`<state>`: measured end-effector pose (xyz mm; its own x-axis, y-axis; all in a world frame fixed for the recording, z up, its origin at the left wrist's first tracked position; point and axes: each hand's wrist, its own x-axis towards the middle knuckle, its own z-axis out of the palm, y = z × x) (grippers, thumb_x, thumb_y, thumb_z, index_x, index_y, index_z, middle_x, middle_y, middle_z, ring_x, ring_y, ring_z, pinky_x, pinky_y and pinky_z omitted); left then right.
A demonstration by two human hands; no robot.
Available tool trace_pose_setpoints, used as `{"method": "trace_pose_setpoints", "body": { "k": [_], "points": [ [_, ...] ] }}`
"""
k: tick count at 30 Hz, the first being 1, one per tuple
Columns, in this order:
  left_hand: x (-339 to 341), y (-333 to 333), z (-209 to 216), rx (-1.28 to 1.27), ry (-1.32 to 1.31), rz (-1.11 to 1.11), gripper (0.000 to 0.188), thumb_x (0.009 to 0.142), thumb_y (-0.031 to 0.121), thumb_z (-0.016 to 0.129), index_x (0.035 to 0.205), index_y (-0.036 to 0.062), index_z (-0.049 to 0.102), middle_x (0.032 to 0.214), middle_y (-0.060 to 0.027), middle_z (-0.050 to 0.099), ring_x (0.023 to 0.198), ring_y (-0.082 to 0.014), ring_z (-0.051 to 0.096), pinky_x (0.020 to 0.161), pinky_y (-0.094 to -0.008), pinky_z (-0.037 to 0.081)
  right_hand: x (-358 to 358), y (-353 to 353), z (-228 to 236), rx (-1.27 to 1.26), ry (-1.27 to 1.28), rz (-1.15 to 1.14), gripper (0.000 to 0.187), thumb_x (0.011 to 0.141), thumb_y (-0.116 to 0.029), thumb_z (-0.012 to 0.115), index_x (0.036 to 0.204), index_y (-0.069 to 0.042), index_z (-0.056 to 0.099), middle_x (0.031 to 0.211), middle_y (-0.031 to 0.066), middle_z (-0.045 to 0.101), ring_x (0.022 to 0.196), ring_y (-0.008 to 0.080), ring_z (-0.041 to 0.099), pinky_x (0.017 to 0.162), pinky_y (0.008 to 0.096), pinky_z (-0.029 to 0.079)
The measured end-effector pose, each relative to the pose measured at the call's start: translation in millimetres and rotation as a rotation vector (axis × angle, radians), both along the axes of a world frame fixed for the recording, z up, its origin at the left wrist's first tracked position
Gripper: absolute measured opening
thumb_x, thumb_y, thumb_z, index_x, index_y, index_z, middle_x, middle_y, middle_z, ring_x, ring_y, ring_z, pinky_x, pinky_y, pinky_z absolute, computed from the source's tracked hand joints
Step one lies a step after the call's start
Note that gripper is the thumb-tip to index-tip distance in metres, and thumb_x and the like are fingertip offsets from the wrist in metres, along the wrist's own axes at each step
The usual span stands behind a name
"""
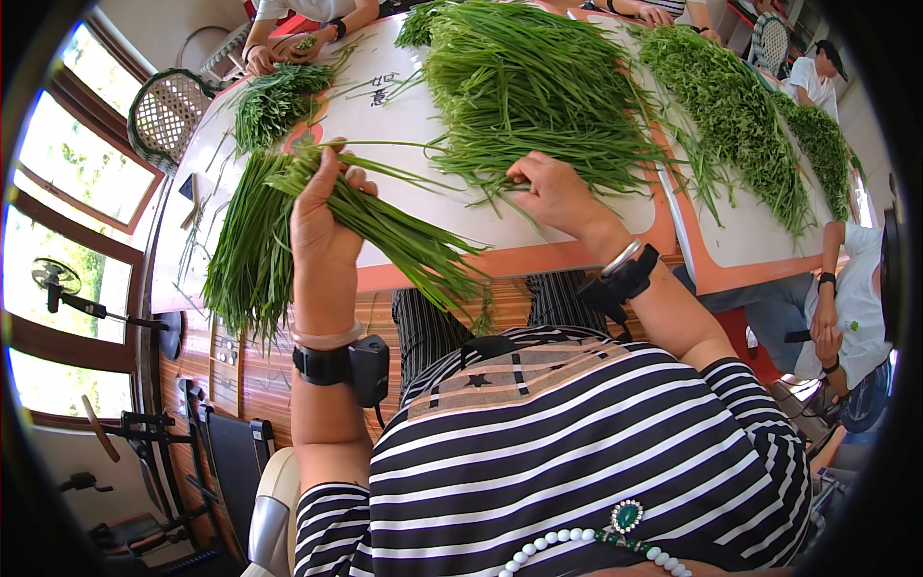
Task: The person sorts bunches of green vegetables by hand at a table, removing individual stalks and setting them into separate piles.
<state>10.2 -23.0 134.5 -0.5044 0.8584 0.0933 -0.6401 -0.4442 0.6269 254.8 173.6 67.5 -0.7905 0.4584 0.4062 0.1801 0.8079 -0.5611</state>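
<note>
In my left hand (327, 216) is a bunch of garlic chives (409, 231), gripped near one end. Its long green blades slant down to the right, past the table's near edge. Just left of that hand, a thick heap of chives (248, 245) hangs over the edge, partly behind my wrist. My right hand (553, 192) is at the near side of the big chive pile (529, 87), fingertips pinched together on thin blades there. How many blades they hold is too small to tell.
The white table (385, 67) has an orange border. A leafy green pile (731, 115) covers its right part, and a smaller green bunch (274, 101) lies at the far left by another person's hands (279, 53). A co-worker (846, 298) sits at right. A wicker chair (168, 115) stands beyond the left edge.
</note>
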Motion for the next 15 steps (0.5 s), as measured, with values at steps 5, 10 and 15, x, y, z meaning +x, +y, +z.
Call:
{"method": "trace_pose_setpoints", "body": {
  "k": [5,10,15],
  "points": [
    [-7.5,-16.2,9.2,0.02,-0.051,0.092,0.021,0.095,0.02,0.06,0.11,0.0058,0.06,0.115,-0.0114,0.063,0.112,-0.0288,0.058,0.095,-0.0437,0.047,-5.8,8.1,24.4,0.006,0.043,-0.028,0.013,0.084,-0.009,0.06,0.093,-0.002,0.064,0.086,0.0137,0.062,0.078,0.033,0.062,0.07,0.0396,0.05],
    [2.9,-13.5,-8.4,0.246,-0.149,-0.346,0.026,0.097,0.017,0.056,0.118,0.0025,0.055,0.104,-0.0125,0.062,0.085,-0.0205,0.059,0.074,-0.0337,0.05,-31.2,8.0,15.5,0.153,-0.022,-0.061,0.006,0.084,-0.011,0.062,0.084,-0.005,0.062,0.083,0.012,0.061,0.079,0.0336,0.062,0.069,0.0427,0.05],
    [34.2,1.7,-42.4,-0.052,-0.214,-0.189,0.037,0.092,0.014,0.06,0.125,0.0,0.053,0.101,-0.0137,0.066,0.081,-0.0183,0.058,0.066,-0.0307,0.049,-43.8,8.6,10.0,0.173,-0.057,-0.117,0.007,0.083,-0.012,0.063,0.081,-0.006,0.061,0.082,0.0112,0.06,0.079,0.0334,0.062,0.066,0.0436,0.049]
  ]
}}
